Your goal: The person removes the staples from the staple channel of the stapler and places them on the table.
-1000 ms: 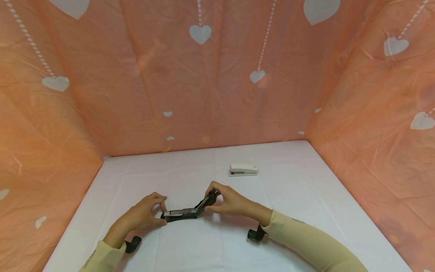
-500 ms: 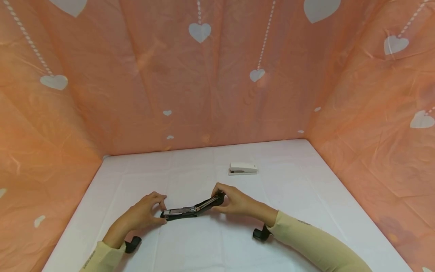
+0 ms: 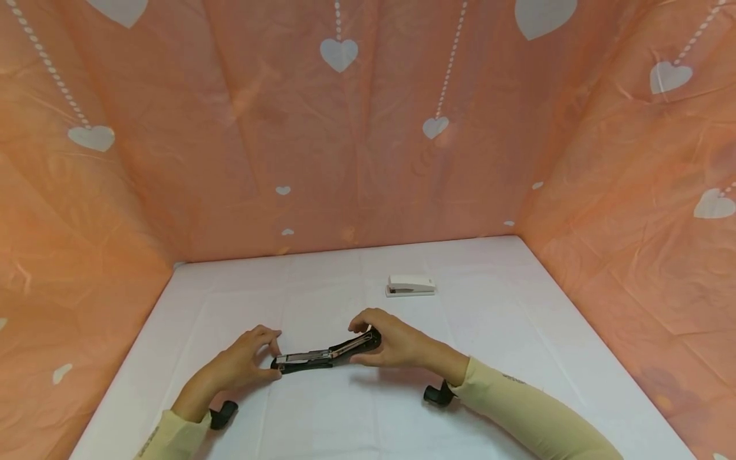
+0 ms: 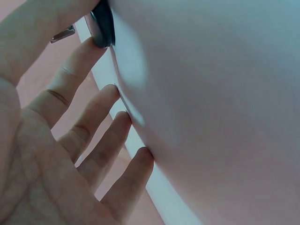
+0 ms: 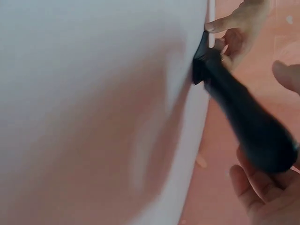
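Observation:
A black stapler (image 3: pixel 310 360) is opened out in the middle of the white table, its staple channel facing up and its right arm tilted upward. My left hand (image 3: pixel 238 363) pinches the left end between thumb and a fingertip; the other fingers (image 4: pixel 101 145) reach to the tabletop in the left wrist view. My right hand (image 3: pixel 397 342) is around the raised right end, which lies against it between the spread fingers and thumb. In the right wrist view the thumb stands apart from the stapler, and the fingers (image 5: pixel 258 187) are beneath its rounded end.
A white stapler (image 3: pixel 411 285) stands closed on the table (image 3: pixel 322 421), behind my right hand. Orange curtains (image 3: pixel 368 160) with white hearts enclose the table at the back and both sides. Black wrist cameras (image 3: pixel 439 395) hang below the sleeves.
The right hand has swung the stapler's right arm outward and down, so it lies flatter. Its fingers have since spread from their pinch on that end. The left hand has stayed put.

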Available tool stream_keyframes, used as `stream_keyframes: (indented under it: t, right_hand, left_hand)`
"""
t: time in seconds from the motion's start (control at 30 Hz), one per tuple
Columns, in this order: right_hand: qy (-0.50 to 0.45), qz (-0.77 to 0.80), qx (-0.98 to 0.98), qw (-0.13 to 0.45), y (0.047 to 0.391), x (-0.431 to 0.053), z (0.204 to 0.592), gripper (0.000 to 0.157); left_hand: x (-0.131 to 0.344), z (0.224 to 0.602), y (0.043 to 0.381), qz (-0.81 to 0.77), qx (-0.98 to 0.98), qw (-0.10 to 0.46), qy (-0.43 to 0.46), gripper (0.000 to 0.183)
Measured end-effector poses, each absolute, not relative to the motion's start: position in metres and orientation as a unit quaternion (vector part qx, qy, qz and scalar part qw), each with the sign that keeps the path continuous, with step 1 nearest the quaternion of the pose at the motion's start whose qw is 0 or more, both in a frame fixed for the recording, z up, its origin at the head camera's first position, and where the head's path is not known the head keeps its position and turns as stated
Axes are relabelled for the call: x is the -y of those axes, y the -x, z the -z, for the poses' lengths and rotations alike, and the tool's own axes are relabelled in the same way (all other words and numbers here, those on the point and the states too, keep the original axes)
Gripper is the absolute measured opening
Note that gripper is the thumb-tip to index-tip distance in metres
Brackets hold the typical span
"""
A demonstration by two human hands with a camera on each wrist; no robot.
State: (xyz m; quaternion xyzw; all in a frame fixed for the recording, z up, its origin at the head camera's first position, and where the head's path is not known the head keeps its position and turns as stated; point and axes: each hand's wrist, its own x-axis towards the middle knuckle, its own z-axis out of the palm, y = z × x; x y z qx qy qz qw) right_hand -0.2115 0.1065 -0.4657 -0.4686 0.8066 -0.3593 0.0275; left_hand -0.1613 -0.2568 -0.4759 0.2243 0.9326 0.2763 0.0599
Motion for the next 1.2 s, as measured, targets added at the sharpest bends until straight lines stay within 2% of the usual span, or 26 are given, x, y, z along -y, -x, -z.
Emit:
stream_keyframes:
  t: [0.37, 0.6, 1.0, 1.2]
  right_hand:
    - [0.487, 0.368, -0.789, -0.067, 0.198, -0.079, 0.448, 0.043]
    - [0.483, 0.392, -0.783, -0.033, 0.189, -0.061, 0.446, 0.034]
    - [0.485, 0.319, -0.813, 0.041, 0.186, -0.021, 0.457, 0.028]
    - [0.486, 0.270, -0.830, 0.045, 0.189, -0.005, 0.464, 0.028]
  left_hand:
    - [0.257, 0.477, 0.161, -0.281, -0.930, 0.051, -0.233, 0.037]
    - [0.256, 0.476, 0.160, -0.281, -0.932, 0.056, -0.222, 0.036]
    - [0.257, 0.474, 0.161, -0.271, -0.934, 0.059, -0.225, 0.036]
    - [0.257, 0.476, 0.162, -0.279, -0.930, 0.065, -0.229, 0.034]
